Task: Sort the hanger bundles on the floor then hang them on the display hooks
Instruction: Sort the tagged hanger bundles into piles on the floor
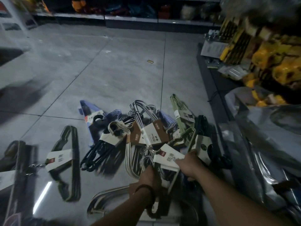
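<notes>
Hanger bundles [146, 136] (on floor [114, 70]) — left grip [150, 176], right grip [189, 165] seemingly hold one.

Card labels on the hanger bundles — no wording legible.
Shot's motion-blurred, so approx. only: the sleeve card [59, 159] on the dark hanger bundle [72, 175] at left has a small red square logo and two big dark characters, prob. Chinese, can't read them; the brown-and-white card [151, 136] mid-pile shows similar dark characters, smeared too; the white card [167, 156] pinched by the right hand [189, 165], on the white hanger bundle [135, 160] the left hand [149, 175] grips, has a red square logo plus grey print — illegible.
</notes>
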A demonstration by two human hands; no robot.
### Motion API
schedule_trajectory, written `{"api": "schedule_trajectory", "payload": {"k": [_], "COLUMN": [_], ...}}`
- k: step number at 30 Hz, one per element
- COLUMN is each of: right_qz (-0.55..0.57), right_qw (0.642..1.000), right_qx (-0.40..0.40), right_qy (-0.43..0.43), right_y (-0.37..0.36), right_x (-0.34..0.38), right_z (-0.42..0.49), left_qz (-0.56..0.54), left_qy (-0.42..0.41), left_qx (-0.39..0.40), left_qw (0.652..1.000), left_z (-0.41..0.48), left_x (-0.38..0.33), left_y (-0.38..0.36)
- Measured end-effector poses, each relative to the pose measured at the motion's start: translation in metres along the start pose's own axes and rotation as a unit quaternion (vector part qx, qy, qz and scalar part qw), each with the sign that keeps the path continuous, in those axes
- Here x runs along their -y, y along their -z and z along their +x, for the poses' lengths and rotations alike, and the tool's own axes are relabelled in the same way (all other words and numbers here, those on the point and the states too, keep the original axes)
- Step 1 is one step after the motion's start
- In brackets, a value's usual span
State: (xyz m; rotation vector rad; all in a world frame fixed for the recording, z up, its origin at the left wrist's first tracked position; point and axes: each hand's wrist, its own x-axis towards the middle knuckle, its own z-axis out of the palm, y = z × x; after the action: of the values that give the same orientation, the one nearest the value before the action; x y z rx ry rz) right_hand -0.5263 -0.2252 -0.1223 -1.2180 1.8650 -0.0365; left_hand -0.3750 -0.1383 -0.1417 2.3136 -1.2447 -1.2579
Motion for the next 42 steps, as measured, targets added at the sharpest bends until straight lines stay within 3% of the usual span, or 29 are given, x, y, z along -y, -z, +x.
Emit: {"api": "schedule_trajectory", "payload": {"k": [3, 5, 10, 12, 14, 16, 21, 23, 25, 30, 33, 41, 42], "right_qz": [0.192, 0.244, 0.336, 0.334, 0.327, 0.308, 0.241, 0.228, 0.234, 0.238, 0.181, 0.129, 0.119], "right_qw": [0.978, 0.964, 0.935, 0.933, 0.93, 0.928, 0.923, 0.921, 0.914, 0.905, 0.92, 0.952, 0.957], "right_qx": [0.063, 0.099, 0.102, 0.105, 0.12, 0.155, 0.236, 0.248, 0.263, 0.27, 0.248, 0.158, 0.143], "right_qy": [-0.055, -0.024, 0.051, 0.086, 0.117, 0.143, 0.185, 0.195, 0.201, 0.227, 0.242, 0.228, 0.223], "right_y": [0.001, 0.002, 0.001, -0.002, -0.009, -0.02, -0.059, -0.079, -0.101, -0.159, -0.201, -0.321, -0.333], "right_x": [0.005, 0.009, 0.042, 0.062, 0.083, 0.105, 0.155, 0.176, 0.197, 0.247, 0.264, 0.271, 0.273], "right_z": [-0.002, -0.001, -0.015, -0.027, -0.041, -0.056, -0.103, -0.119, -0.132, -0.154, -0.158, -0.124, -0.12], "left_qz": [-0.011, -0.056, -0.162, -0.172, -0.224, -0.35, -0.458, -0.492, -0.449, -0.317, -0.216, -0.228, -0.307], "left_qy": [-0.047, -0.08, -0.132, -0.115, -0.071, 0.001, 0.049, 0.065, 0.087, 0.131, 0.122, 0.157, 0.173], "left_qx": [-0.046, -0.08, -0.136, -0.11, -0.016, 0.076, 0.0, 0.021, 0.027, -0.045, -0.093, -0.168, -0.176], "left_qw": [0.998, 0.992, 0.968, 0.972, 0.972, 0.934, 0.888, 0.868, 0.889, 0.938, 0.964, 0.946, 0.919], "left_z": [-0.012, -0.025, -0.049, -0.056, -0.067, -0.084, -0.108, -0.111, -0.113, -0.097, -0.072, 0.008, 0.015], "left_x": [-0.008, -0.012, -0.015, -0.008, 0.006, 0.029, 0.104, 0.127, 0.147, 0.194, 0.224, 0.314, 0.324], "left_y": [0.018, 0.035, 0.082, 0.105, 0.132, 0.163, 0.242, 0.282, 0.321, 0.379, 0.393, 0.388, 0.387]}}
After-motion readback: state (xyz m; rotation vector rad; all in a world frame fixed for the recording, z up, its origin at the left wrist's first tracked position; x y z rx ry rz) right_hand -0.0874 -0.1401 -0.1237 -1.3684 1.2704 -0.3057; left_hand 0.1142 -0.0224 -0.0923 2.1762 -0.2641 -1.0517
